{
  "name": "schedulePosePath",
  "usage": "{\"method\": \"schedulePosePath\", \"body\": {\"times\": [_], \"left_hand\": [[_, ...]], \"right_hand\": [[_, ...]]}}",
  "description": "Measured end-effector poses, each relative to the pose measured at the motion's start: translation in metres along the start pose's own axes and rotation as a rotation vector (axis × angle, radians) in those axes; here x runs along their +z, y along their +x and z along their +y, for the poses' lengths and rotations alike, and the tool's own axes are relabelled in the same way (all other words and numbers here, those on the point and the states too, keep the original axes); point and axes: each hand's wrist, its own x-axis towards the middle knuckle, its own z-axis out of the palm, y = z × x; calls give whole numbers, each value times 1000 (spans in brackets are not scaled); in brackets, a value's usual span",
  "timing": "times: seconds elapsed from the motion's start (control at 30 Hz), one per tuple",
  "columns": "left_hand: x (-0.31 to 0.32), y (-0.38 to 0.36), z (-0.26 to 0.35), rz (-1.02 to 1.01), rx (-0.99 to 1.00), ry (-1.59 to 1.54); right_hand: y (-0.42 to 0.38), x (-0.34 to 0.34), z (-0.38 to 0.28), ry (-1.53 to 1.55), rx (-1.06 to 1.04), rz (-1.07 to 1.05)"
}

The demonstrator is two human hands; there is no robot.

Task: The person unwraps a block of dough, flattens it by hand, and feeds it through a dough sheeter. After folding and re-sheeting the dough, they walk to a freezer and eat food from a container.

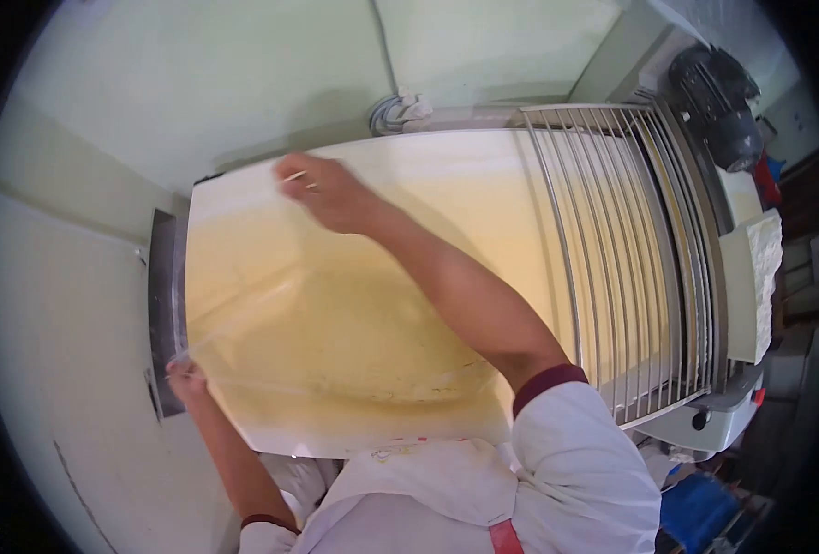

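A sheet of clear plastic film [275,291] shows by its glints and folds over the yellowish belt [465,268]. At the belt's left edge, my left hand [186,380] is closed on a gathered corner of this film. My right hand [331,192] is raised over the far left part of the belt, its fingers curled shut and slightly blurred. Something pale shows at its fingers, but I cannot make out what they hold. Dark specks and a long crease mark the near side of the belt.
A metal rod guard [603,258] covers the belt's right end. Beyond it are a dark motor [718,102] and a pale block [751,286]. A wall [243,83] with a coiled cable [389,115] stands behind. A metal plate [165,314] borders the left end.
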Motion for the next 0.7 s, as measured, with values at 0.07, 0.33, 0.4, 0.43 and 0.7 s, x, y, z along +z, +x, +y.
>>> {"method": "schedulePosePath", "body": {"times": [0.07,0.33,0.4,0.43,0.7], "left_hand": [[-59,25,64,46,156,54],[-2,-54,34,264,630,830],[47,-109,-27,266,756,1060],[32,-109,-42,201,764,1219],[25,-128,-73,-166,886,1567]], "right_hand": [[-49,-34,-13,-96,52,104],[-290,-62,-99,-791,677,281],[-310,-40,-114,-815,701,219],[-313,-31,-119,-824,713,189],[-292,-8,-113,-1047,907,236]]}}
